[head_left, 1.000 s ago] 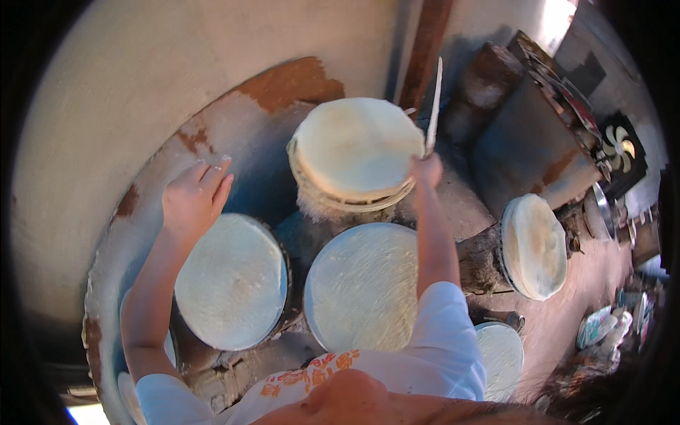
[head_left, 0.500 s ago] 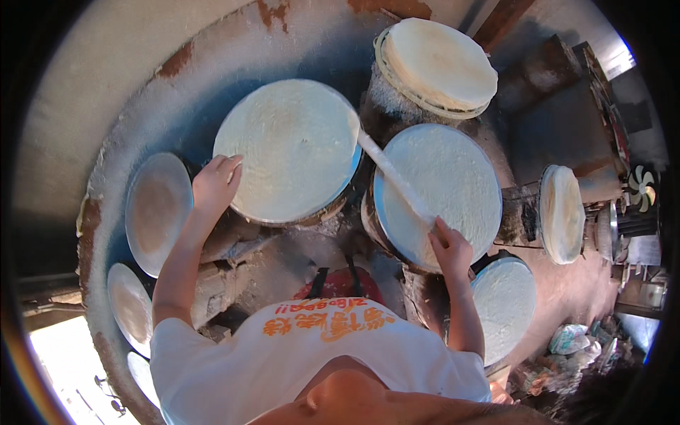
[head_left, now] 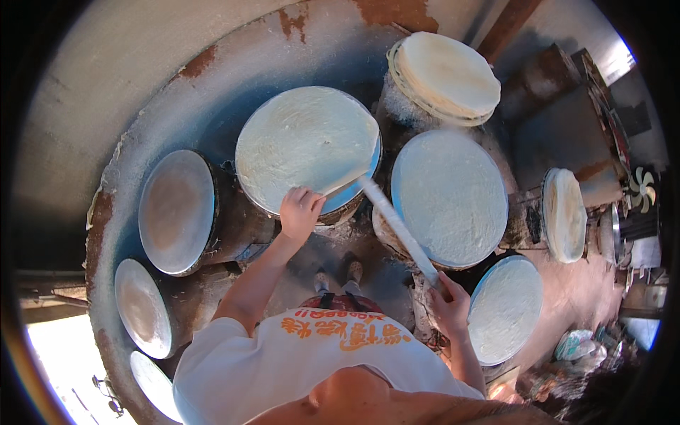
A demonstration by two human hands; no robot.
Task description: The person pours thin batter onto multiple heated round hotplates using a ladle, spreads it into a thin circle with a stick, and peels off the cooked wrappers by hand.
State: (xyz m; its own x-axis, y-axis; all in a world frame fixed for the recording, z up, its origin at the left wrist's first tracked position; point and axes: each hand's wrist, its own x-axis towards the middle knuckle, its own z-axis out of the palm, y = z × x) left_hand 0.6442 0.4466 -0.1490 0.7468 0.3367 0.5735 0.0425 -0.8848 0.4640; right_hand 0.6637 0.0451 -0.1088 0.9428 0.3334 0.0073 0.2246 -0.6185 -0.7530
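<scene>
The left hand [head_left: 300, 211] reaches forward, fingers curled over the near edge of the pale round sheet [head_left: 306, 147] on the drum. The right hand [head_left: 449, 303] grips a long flat stick [head_left: 394, 221], its tip slipped under that sheet's edge.

Carrier: curved plaster stove bench [head_left: 212, 106], whitewashed, rust-brown patches where the coat has flaked. Round steamer drums sit on it in an arc. 9 o'clock: bare metal lid [head_left: 177, 211]. 7–8 o'clock: two more bare lids [head_left: 144, 307]. 12 o'clock: drum with white sheet [head_left: 304, 145]. 3 o'clock: white-coated drum [head_left: 450, 195]. 4–5 o'clock: another coated drum [head_left: 504, 308]. 1 o'clock: stack of sheets [head_left: 446, 74].
</scene>
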